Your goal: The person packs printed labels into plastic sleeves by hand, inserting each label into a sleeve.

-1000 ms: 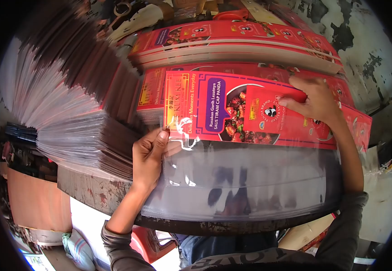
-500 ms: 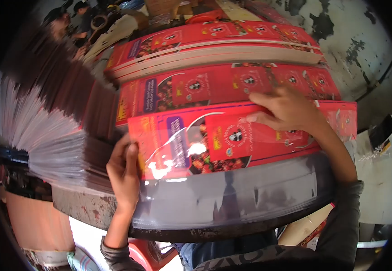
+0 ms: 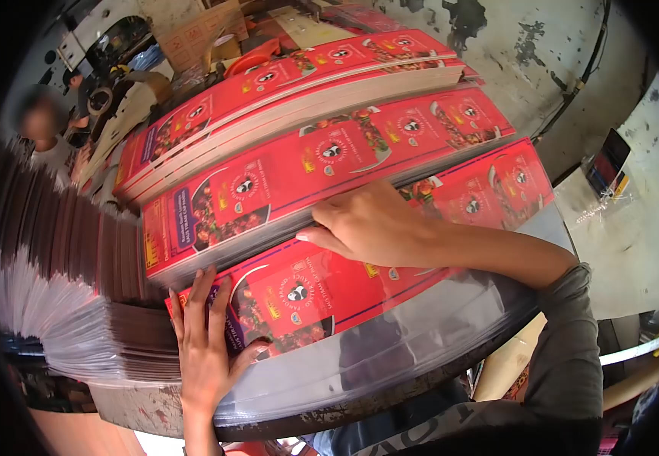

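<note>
A red printed sheet point(image 3: 360, 292) with panda logos lies on a stack of clear plastic sheets point(image 3: 436, 334) at the table's near edge. My left hand point(image 3: 206, 349) rests on its left end, fingers spread and flat. At the sheet's far long edge is my right hand point(image 3: 379, 228), with fingers curled and thumb along the edge, seeming to pinch it; the fingertips are partly hidden. Just beyond lies a stack of matching red sheets point(image 3: 280, 178), close to the right hand's knuckles.
Another tall red stack point(image 3: 306, 95) stands farther back. Fanned plastic-edged sheets point(image 3: 79, 327) fill the left side. A cardboard box point(image 3: 202, 38) sits behind, with people at the far left. To the right, a dark packet point(image 3: 609, 161) lies on a pale surface before the peeling wall.
My left hand has gone from holding the red sheet's left edge to lying flat on it. My right hand has come down to the sheet's far edge. The view has shifted.
</note>
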The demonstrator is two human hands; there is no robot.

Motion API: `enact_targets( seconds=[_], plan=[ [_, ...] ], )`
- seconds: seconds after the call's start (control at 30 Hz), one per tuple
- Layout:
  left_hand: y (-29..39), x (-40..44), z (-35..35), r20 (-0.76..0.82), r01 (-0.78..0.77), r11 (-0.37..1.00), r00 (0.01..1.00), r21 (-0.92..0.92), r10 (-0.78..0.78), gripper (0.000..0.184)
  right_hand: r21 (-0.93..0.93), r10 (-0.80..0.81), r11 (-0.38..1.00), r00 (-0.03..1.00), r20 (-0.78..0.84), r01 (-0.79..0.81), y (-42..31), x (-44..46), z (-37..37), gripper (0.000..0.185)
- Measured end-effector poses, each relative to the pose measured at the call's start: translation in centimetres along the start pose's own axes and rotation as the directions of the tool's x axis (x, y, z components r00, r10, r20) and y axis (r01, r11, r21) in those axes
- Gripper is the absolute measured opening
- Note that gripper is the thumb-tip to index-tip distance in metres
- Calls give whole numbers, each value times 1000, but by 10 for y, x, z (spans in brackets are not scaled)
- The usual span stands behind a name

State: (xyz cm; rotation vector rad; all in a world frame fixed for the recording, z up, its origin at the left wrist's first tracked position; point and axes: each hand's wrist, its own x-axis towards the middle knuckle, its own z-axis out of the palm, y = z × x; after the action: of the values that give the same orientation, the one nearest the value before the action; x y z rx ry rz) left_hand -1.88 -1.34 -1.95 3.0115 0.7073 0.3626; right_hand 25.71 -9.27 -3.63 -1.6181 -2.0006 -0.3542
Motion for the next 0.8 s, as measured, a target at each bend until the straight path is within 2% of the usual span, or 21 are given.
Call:
enact_targets(
  seconds=[0.2, 0.27, 0.43, 0.47, 0.5, 0.57, 0.6, 0.7, 0.73, 0.8],
  plan=[
    [-5, 0, 3, -43, -17, 1000, 999, -19, 16, 78, -8, -26, 1000, 998, 58, 27, -5, -1, -9, 31],
    [-6, 2, 5, -79, -65, 998, 995, -8, 64, 72, -8, -32, 999, 998, 60, 33, -7, -2, -10, 31],
    [-5, 6, 7, -120, -31, 999, 992, -17, 28, 68, -11, -26, 1000, 999, 37, 26, -10, -4, -7, 30],
    [-5, 7, 7, -123, -21, 999, 992, -49, 15, 68, -34, 42, 999, 988, 148, -37, -13, -4, -12, 31],
    [-5, 7, 7, -126, -10, 997, 992, -80, 0, 68, -19, 24, 1000, 989, 148, -21, -12, -4, -14, 31],
    [-6, 10, 7, -151, -9, 998, 989, -68, -2, 67, 74, -104, 993, 980, 168, 93, -4, 0, -20, 40],
    [-7, 10, 8, -141, -15, 997, 990, -71, 5, 67, 150, -62, 989, 958, 280, 20, -1, 1, -26, 46],
    [-7, 12, 9, -145, -23, 998, 989, -63, 14, 63, 154, -88, 987, 944, 319, 40, 1, -8, -34, 47],
    [-9, 12, 10, -116, -24, 996, 993, -84, 15, 62, 177, -36, 983, 903, 427, -44, -1, -14, -41, 53],
    [-9, 14, 10, -113, -39, 994, 993, -106, 27, 55, 139, -52, 990, 896, 441, -11, 2, -28, -51, 59]
  ],
)
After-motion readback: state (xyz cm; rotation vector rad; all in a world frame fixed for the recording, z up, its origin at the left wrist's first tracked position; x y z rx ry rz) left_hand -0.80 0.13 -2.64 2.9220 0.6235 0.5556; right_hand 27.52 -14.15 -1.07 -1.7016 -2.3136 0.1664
